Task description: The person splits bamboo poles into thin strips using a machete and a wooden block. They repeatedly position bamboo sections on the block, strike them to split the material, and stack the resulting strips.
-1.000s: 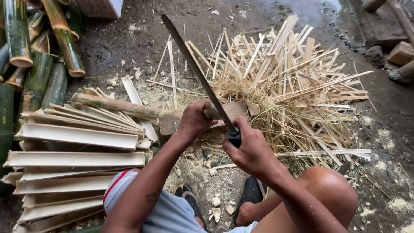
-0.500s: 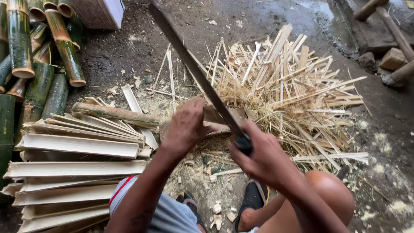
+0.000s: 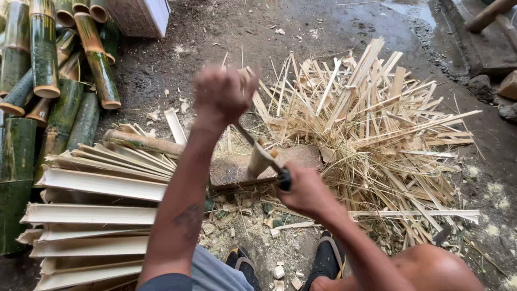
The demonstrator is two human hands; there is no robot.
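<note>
My right hand (image 3: 302,188) grips the dark handle of a long machete (image 3: 252,141), whose blade slants up to the left. The blade sits in the top of a short upright bamboo piece (image 3: 259,160) that stands on a flat wooden block (image 3: 301,156) on the ground. My left hand (image 3: 223,94) is raised above the blade as a blurred closed fist, with nothing visible in it, apart from the bamboo piece.
Split pale bamboo slats (image 3: 102,183) are stacked at the left. Green bamboo culms (image 3: 46,59) lie at the far left. A big heap of thin bamboo strips (image 3: 377,124) covers the right. My sandalled feet (image 3: 328,257) and a bare knee (image 3: 431,267) are below.
The machete has come down from its raised position into the bamboo piece. My left hand has let go of the piece and lifted into the air.
</note>
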